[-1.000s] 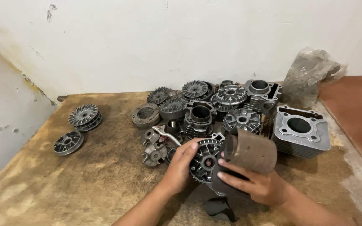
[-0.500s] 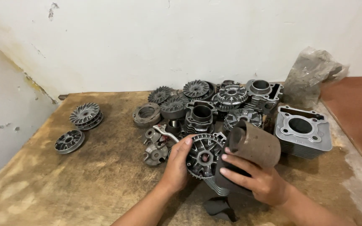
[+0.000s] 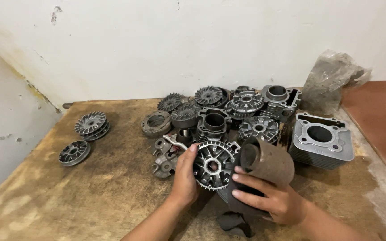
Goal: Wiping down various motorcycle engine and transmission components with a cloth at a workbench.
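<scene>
My left hand (image 3: 184,176) grips the left rim of a round finned metal pulley disc (image 3: 214,164), held upright and facing me above the table. My right hand (image 3: 271,198) holds a dark rusty cylindrical sleeve (image 3: 266,161) together with a dark rag (image 3: 235,221) beneath it, pressed against the disc's right side. Just behind the disc lies a heap of grey engine parts (image 3: 228,111).
A finned cylinder block (image 3: 320,140) sits at the right. Two finned discs (image 3: 91,125) and a smaller disc (image 3: 73,152) lie apart at the left on the worn wooden table (image 3: 90,192). A crumpled plastic bag (image 3: 333,78) leans on the white wall.
Both hands have lifted the disc and the sleeve slightly up and toward me; the disc now stands more upright, its face turned to the camera.
</scene>
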